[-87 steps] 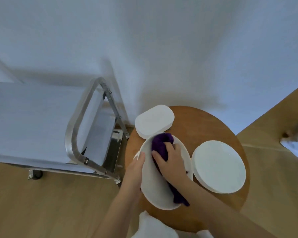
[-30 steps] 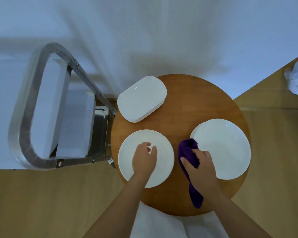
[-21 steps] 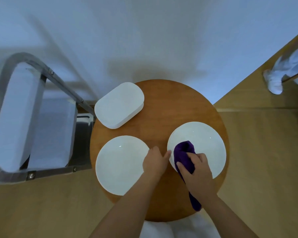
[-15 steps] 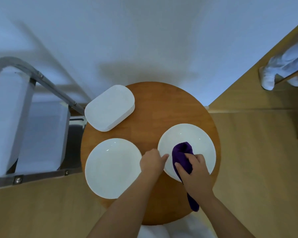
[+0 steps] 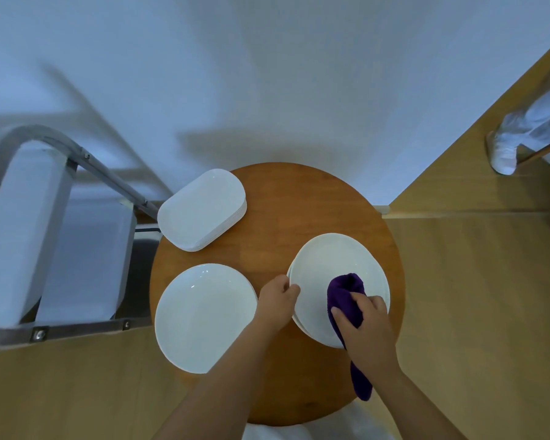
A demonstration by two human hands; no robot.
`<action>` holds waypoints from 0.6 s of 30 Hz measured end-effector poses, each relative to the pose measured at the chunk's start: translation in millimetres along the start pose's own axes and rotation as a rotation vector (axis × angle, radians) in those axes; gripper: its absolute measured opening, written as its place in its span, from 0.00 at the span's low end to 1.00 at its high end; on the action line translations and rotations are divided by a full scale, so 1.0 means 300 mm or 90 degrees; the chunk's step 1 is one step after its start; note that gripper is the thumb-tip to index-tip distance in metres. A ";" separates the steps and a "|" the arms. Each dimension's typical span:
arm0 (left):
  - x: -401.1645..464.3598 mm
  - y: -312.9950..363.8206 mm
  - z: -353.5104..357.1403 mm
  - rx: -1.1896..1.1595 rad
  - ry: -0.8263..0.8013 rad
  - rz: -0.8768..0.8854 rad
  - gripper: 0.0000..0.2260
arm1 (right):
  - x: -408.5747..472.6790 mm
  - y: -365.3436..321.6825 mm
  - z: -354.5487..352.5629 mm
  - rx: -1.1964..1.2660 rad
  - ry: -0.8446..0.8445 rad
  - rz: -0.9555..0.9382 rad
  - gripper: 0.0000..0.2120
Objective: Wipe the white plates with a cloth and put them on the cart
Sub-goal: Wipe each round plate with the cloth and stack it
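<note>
looking down on a round wooden table point(image 5: 299, 201) on a tan wood floor point(image 5: 473, 296) against a white wall point(image 5: 267, 74). metal cart point(image 5: 61, 249) with white-covered shelves stands left of the table. right plate point(image 5: 334, 265), top of a small stack, has its left edge lifted; left hand point(image 5: 275, 304) pinches that rim. right hand point(image 5: 365, 331) clutches a purple cloth point(image 5: 345, 296), bunched end on the plate, long axis running near-far, tail hanging off the near edge. left plate point(image 5: 204, 315) lies flat, near left. stack of oblong plates point(image 5: 202, 209) far left, long axis diagonal. someone's white-covered feet point(image 5: 502, 150) far right.
</note>
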State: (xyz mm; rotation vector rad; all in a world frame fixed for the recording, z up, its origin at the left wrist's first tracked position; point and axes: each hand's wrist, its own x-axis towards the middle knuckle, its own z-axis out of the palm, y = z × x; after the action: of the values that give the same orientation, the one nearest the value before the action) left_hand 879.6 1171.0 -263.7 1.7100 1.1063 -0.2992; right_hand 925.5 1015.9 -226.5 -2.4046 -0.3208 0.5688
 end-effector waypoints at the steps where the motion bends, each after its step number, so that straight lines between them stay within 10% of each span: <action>1: -0.004 0.001 0.010 -0.046 0.031 -0.021 0.11 | 0.001 -0.004 -0.002 0.002 -0.002 0.001 0.20; 8: -0.082 0.059 0.055 -0.471 -0.005 -0.178 0.09 | 0.009 -0.036 -0.023 0.023 0.014 0.017 0.19; 18: -0.200 0.116 -0.073 -0.828 -0.152 -0.085 0.12 | 0.054 -0.105 -0.128 -0.002 0.030 0.015 0.31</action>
State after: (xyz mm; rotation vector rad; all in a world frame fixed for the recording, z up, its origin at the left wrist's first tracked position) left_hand 867.7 1156.5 -193.6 0.4323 0.8848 0.1436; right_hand 955.0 1025.6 -184.6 -2.4241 -0.2739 0.5215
